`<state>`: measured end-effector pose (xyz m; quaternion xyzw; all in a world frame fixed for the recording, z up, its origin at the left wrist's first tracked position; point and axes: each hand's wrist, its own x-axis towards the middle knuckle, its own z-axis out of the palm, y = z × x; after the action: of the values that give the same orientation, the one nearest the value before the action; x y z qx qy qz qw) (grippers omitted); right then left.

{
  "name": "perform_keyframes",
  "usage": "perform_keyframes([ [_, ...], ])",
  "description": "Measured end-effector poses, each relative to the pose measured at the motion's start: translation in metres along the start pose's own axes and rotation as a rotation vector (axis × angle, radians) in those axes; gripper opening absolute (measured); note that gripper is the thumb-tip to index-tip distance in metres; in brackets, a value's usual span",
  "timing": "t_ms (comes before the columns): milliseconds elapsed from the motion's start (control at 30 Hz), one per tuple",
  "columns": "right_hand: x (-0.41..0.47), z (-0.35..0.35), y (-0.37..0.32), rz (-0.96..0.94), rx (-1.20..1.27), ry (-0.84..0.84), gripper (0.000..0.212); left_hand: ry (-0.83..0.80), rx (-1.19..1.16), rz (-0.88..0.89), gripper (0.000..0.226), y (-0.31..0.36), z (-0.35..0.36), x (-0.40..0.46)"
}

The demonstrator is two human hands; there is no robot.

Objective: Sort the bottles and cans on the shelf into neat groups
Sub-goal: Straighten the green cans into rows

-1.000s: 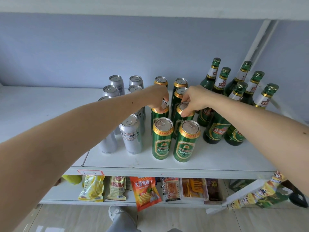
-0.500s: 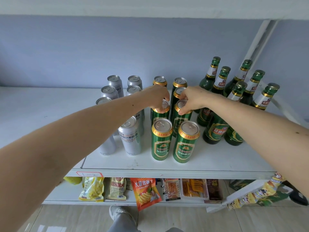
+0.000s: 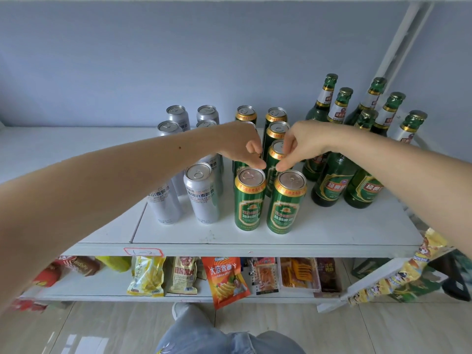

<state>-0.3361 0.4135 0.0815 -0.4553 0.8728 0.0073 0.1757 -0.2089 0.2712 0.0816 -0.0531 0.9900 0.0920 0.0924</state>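
Observation:
On the white shelf (image 3: pixel 332 226), silver cans (image 3: pixel 201 192) stand in two columns at the left. Green cans (image 3: pixel 286 203) with gold rims form two columns in the middle. Green glass bottles (image 3: pixel 332 182) cluster at the right. My left hand (image 3: pixel 242 146) lies over the top of the second-row left green can (image 3: pixel 238 166), fingers curled down around it. My right hand (image 3: pixel 304 144) pinches the rim of the second-row right green can (image 3: pixel 275 154). Both hands' fingertips hang just behind the two front green cans.
A grey wall stands right behind the rows. A slanted white shelf post (image 3: pixel 398 42) rises at the back right. The lower shelf holds snack packets (image 3: pixel 222 279). More packets hang off the right end (image 3: pixel 408 272). My knees and the tiled floor are below.
Both hands have shifted slightly toward me over the second-row green cans, their fingertips now closer together. The cans and bottles stand in the same groups.

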Motion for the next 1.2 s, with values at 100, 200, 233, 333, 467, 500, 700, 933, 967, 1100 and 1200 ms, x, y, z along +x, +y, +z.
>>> perform_keyframes([
  [100, -0.009, 0.012, -0.005, -0.022, -0.025, -0.085, 0.067, -0.015, 0.076, 0.022, 0.065, 0.003, 0.004, -0.008],
  [200, -0.014, 0.02, -0.009, -0.043, -0.059, -0.093, 0.069, 0.032, 0.14, 0.042, 0.073, 0.005, 0.014, -0.009],
  [233, -0.015, 0.021, -0.009, -0.047, -0.066, -0.106, 0.071, 0.034, 0.153, 0.044, 0.075, 0.004, 0.017, -0.009],
  [333, -0.017, 0.024, -0.007, -0.054, -0.061, -0.152, 0.082, 0.038, 0.197, 0.068, 0.073, 0.008, 0.025, -0.01],
  [467, -0.017, 0.028, -0.006, -0.08, -0.053, -0.126, 0.086, 0.026, 0.209, 0.08, 0.061, 0.015, 0.034, -0.013],
  [500, -0.016, 0.028, -0.005, -0.098, -0.062, -0.112, 0.084, 0.03, 0.208, 0.086, 0.061, 0.016, 0.034, -0.012],
  [700, -0.011, 0.023, -0.004, -0.167, -0.172, -0.043, 0.071, 0.033, 0.21, 0.11, 0.06, 0.014, 0.028, -0.008],
  [933, -0.005, 0.019, -0.005, -0.222, -0.167, -0.066, 0.064, 0.025, 0.202, 0.094, 0.065, 0.007, 0.029, -0.001],
  [967, -0.004, 0.018, -0.006, -0.229, -0.167, -0.072, 0.062, 0.027, 0.204, 0.095, 0.064, 0.007, 0.029, 0.0],
  [1100, 0.0, 0.017, -0.007, -0.221, -0.187, -0.087, 0.058, 0.029, 0.204, 0.091, 0.064, 0.009, 0.03, 0.003],
  [1200, 0.001, 0.018, -0.006, -0.218, -0.199, -0.095, 0.057, 0.013, 0.192, 0.071, 0.069, 0.008, 0.029, 0.003],
])
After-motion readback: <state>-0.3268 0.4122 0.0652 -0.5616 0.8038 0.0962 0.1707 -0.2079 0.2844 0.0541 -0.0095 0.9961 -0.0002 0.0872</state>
